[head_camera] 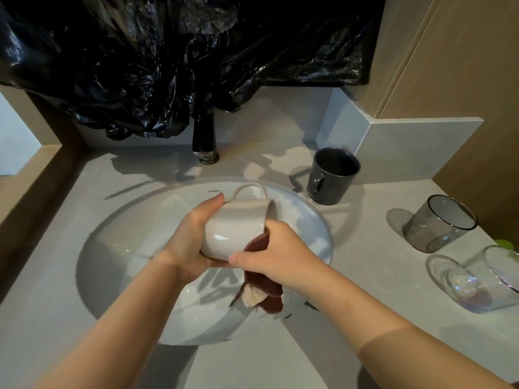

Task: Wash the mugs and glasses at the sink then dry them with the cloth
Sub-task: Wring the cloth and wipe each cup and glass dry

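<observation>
A white mug (234, 226) is held on its side above the white sink basin (134, 226), its handle pointing away from me. My left hand (191, 242) grips the mug's base end. My right hand (276, 254) holds a brown cloth (265, 290) against the mug's mouth end, and the cloth hangs down below the hand. A dark grey mug (331, 175) stands upright on the counter at the right of the basin. A smoky glass (439, 223) and a clear glass (483, 279) stand further right.
A black tap (204, 138) rises behind the basin, under a crumpled black plastic sheet (168, 57) that covers the wall. The grey counter (56, 276) wraps round the basin. Wooden panels close in on both sides. Something green (505, 244) peeks out behind the clear glass.
</observation>
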Available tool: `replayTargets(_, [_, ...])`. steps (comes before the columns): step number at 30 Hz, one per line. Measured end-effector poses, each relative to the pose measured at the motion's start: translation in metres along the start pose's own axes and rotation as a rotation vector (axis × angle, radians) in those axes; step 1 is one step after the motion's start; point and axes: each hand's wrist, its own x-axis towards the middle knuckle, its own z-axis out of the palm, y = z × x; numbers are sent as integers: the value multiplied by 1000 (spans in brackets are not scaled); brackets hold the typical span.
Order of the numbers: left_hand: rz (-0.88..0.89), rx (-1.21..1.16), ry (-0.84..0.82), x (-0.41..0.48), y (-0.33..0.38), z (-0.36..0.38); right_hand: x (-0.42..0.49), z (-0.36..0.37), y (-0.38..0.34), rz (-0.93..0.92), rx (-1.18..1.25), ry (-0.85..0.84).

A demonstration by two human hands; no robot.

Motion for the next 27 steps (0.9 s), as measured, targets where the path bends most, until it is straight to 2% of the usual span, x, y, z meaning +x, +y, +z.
replayTargets(3, [-123,-158,101,2,-7,-5,6,-5,0,-31,-11,88])
replayTargets(7, [-145,-196,147,4,-11,-9,12,-10,-2,136,348,70])
replayTargets(9, [-153,-227,114,5,-10,-11,13,-7,-5,148,517,36])
replayTargets(10, [-163,-229,85,6,-10,-11,14,-5,-4,140,524,-3])
replayTargets(12, [-185,-165,23,6,-10,-10,15,-2,-3,130,367,-148])
replayTargets(14, [-203,-123,24,5,-9,-9,11,-2,-7,73,92,-284])
replayTargets(16, [-237,-172,33,4,-10,-11,6,-6,-13,-68,-171,-229])
replayTargets(18, [-287,-252,59,3,-10,-13,3,-8,-13,-237,-422,-47])
replayTargets(19, [-310,-296,68,3,-10,-14,1,-8,-13,-315,-505,-8])
replayTargets(20, [-323,-332,70,3,-9,-15,0,-8,-11,-371,-559,-43])
replayTargets(23, [-318,-328,33,3,-6,-16,-2,-8,-13,-359,-728,-287])
replayTargets(27, [-331,-302,33,1,-11,-13,4,-7,-15,-302,-871,-420])
